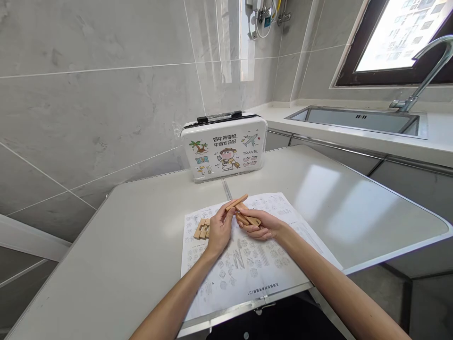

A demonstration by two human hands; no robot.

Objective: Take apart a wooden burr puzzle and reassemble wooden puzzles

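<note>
My left hand (220,227) is closed, with thumb and fingers pinching a slim wooden puzzle piece (238,201) that points up and to the right. Close beside it, my right hand (261,227) has its fingers wrapped round several light wooden puzzle pieces (254,220); one carries a small dark mark. The fingers partly cover these pieces, so whether they interlock I cannot tell. Left of my left hand lies a small group of notched wooden blocks (201,229), partly hidden by the hand. Under both hands spreads a printed sheet (244,293) with small line drawings of puzzle shapes.
A white case (231,146) with cartoon prints and a black handle stands upright behind the sheet on the folding table (148,236). Grey tiled wall rises behind it. At the right are a counter with a sink (357,120), a faucet (424,80) and a window.
</note>
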